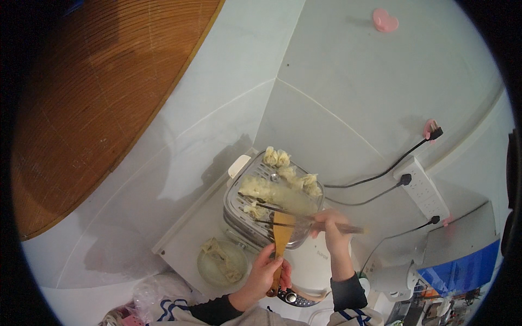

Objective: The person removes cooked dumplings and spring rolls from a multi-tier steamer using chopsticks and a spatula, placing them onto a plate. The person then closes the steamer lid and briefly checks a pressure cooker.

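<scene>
My left hand (267, 277) grips the handle of a wooden spatula (283, 232), whose blade reaches over the near side of a metal steamer tray (234, 203). In my right hand (332, 228) is a pair of dark chopsticks (281, 212), spread apart, their tips beside a small pale dumpling (255, 210). Across the middle of the tray lies a long pale steamed roll (265, 191), blurred by steam. Several more dumplings (277, 157) sit along the tray's far edge. Left of my left hand, a glass plate (204, 271) holds another filled roll (222, 261).
A white Supor cooker (312, 261) stands under my right forearm. Cords run to a wall power strip (422, 187) at right. A white pitcher (393, 279) is beside it. Clear plastic bags (157, 289) lie at lower left; a wooden panel (102, 102) overhangs upper left.
</scene>
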Demonstrator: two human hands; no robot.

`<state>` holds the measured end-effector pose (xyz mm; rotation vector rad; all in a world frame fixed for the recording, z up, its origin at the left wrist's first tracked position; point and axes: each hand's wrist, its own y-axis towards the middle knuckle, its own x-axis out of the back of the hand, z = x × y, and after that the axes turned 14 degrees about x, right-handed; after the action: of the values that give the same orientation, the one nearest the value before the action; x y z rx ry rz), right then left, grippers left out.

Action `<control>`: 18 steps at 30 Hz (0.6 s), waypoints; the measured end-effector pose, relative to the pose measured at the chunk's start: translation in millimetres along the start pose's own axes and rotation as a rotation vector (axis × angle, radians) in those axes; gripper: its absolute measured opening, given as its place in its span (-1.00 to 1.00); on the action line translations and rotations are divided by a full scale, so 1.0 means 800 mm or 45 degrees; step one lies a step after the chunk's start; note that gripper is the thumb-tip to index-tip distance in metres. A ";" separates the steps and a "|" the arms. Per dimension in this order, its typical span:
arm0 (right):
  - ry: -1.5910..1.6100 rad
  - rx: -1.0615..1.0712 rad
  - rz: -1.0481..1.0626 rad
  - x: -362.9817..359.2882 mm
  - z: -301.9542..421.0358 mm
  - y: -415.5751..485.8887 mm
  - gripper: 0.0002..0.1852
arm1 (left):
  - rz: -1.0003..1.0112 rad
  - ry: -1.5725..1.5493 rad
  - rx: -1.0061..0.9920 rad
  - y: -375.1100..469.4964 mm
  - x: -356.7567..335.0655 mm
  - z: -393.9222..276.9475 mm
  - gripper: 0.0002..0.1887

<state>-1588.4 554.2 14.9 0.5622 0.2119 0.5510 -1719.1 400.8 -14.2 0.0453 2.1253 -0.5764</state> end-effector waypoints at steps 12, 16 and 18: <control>-0.092 -0.257 -0.169 0.027 -0.012 0.047 -0.62 | 0.043 -0.031 0.028 0.004 -0.001 0.000 -0.68; -0.128 -0.257 -0.132 0.013 -0.022 0.057 -0.63 | 0.035 -0.028 0.034 0.003 0.002 -0.003 -0.67; -0.142 -0.223 -0.150 0.011 -0.028 0.056 -0.64 | 0.036 -0.033 0.040 0.003 0.003 -0.003 -0.67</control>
<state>-1607.9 600.9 20.9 0.4060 0.0892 0.4175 -1722.0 403.5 -15.5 0.0851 2.0875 -0.5910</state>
